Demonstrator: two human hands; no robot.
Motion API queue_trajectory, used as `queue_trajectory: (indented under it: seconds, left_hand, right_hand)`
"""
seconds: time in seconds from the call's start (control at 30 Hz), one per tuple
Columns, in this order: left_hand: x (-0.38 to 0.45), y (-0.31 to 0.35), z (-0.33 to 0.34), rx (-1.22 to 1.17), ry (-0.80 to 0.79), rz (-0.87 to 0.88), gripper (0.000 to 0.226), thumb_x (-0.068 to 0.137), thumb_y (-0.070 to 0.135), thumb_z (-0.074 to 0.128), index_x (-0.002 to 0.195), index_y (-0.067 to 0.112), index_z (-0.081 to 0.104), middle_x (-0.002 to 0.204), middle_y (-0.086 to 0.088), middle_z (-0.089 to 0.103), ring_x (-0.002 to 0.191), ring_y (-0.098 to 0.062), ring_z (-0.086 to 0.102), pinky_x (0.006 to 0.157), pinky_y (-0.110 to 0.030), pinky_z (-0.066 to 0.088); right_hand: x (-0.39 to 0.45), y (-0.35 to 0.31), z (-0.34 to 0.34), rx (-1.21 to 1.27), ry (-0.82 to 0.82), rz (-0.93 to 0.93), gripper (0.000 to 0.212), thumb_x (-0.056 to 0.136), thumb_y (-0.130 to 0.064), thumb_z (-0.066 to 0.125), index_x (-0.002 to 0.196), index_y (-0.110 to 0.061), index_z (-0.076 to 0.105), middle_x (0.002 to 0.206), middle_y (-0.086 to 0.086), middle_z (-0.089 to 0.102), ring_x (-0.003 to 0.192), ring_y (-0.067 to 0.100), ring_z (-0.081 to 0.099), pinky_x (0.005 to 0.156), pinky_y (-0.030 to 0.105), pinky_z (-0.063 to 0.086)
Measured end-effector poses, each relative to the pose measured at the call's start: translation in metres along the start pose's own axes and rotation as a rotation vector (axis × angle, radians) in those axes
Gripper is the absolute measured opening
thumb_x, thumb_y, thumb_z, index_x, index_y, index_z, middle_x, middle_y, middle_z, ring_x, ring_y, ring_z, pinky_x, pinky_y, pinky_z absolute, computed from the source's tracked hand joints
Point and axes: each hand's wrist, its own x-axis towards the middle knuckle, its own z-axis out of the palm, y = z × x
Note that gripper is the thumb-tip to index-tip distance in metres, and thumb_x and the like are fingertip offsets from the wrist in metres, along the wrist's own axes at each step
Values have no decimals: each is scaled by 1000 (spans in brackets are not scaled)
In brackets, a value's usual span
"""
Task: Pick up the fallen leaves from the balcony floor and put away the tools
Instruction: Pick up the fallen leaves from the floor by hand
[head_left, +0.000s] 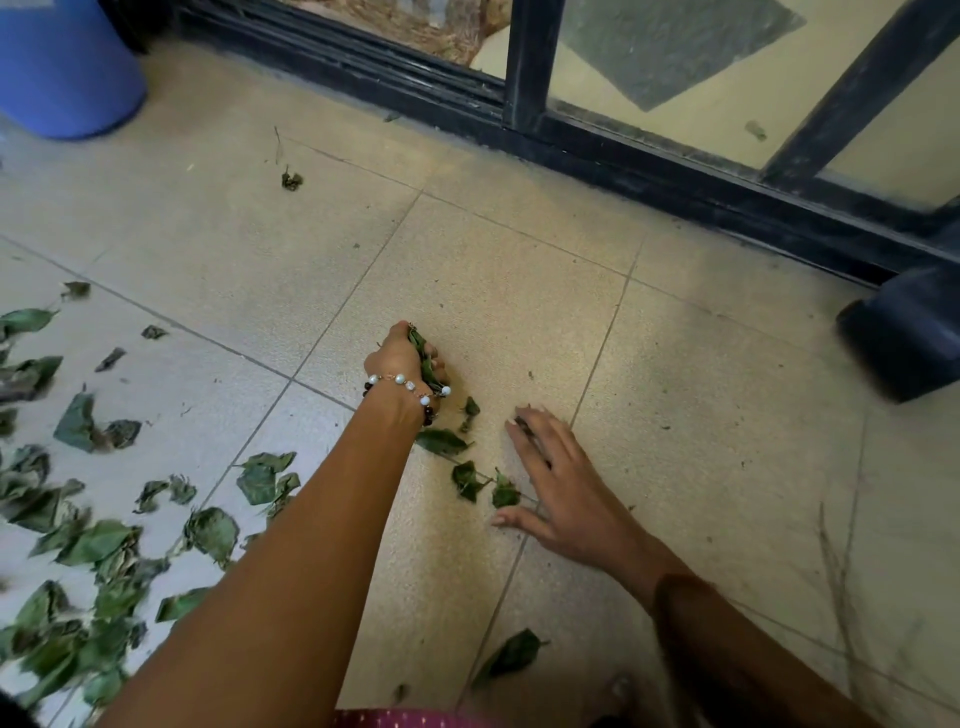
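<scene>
Leaf-gathering step under way. The left hand (402, 358) is clutching a bunch of leaves (427, 364), fingers curled tight round it. The right hand (558, 478) is lying flat on the floor tile (493, 291), fingers spread; a scrap possibly under the fingertips (522, 423), blurred. Loose leaves (480, 483) are lying just beside its thumb; next move calls for pinching these.

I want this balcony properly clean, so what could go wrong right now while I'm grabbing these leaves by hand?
1. The left hand already grips a bunch of leaves; grabbing more may spill some.
2. The right hand lies flat with straight fingers, which could push small bits around rather than lift them.
3. The big leaf pile at left and the scrap near the blue bin could get overlooked.
</scene>
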Motion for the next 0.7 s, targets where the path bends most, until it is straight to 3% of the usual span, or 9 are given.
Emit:
queue_trajectory:
  seconds: [0.13,0.23,0.33,0.4,0.5,0.6,0.67,0.7]
  left_hand:
    - [-1,2,1,23,6,25,24,95,33,55,87,11,49,59,-3,50,28,-12,38,37,-13,34]
    - [-1,6,0,40,-1,36,25,94,33,54,85,11,49,59,-4,50,29,-13,37,38,-13,34]
    - [-1,10,-2,37,-12,47,29,96,31,53,75,12,46,59,-4,49,29,-13,37,38,-12,34]
    - [-1,11,-3,36,-19,48,29,96,31,52,75,11,45,59,-4,48,28,-12,37,38,-11,34]
    - [-1,9,-4,49,-22,51,30,97,31,51,75,12,44,59,-4,47,28,-12,37,38,-11,33]
    - [-4,4,-2,73,-22,36,30,97,31,51,75,12,45,59,-4,47,28,-12,37,38,-11,33]
    - [-6,0,2,71,-26,22,29,98,31,51,77,12,45,58,-4,47,27,-12,37,38,-11,33]
    - [-8,-1,5,67,-36,8,29,98,31,50,76,12,45,57,-4,47,27,-11,37,37,-11,32]
  right_hand:
    - [29,-23,7,-29,11,-41,96,86,-72,37,153,-19,-7,160,10,-17,147,25,-17,120,42,-4]
    - [46,-35,12,-103,49,-132,84,90,-68,37,153,-26,0,160,16,-6,147,33,-9,118,47,-4]
    - [52,-39,24,-86,176,-212,57,95,-51,37,143,-19,37,149,17,35,142,37,25,116,53,21]
    - [50,-37,30,-57,308,-242,37,92,-29,43,123,-14,56,131,12,53,127,31,42,103,50,43]
    - [49,-30,31,-53,421,-192,21,91,-14,45,106,-13,59,110,6,58,102,22,47,76,39,50]
    - [52,-17,30,-20,444,-160,21,97,-13,36,101,-10,57,97,7,55,86,22,47,70,38,48]
    - [53,-15,19,199,477,-22,17,96,-6,42,99,-9,59,96,5,54,88,19,49,72,31,48]
    - [52,-16,8,438,493,126,15,96,-5,46,97,-10,60,95,3,55,87,17,51,72,25,47]
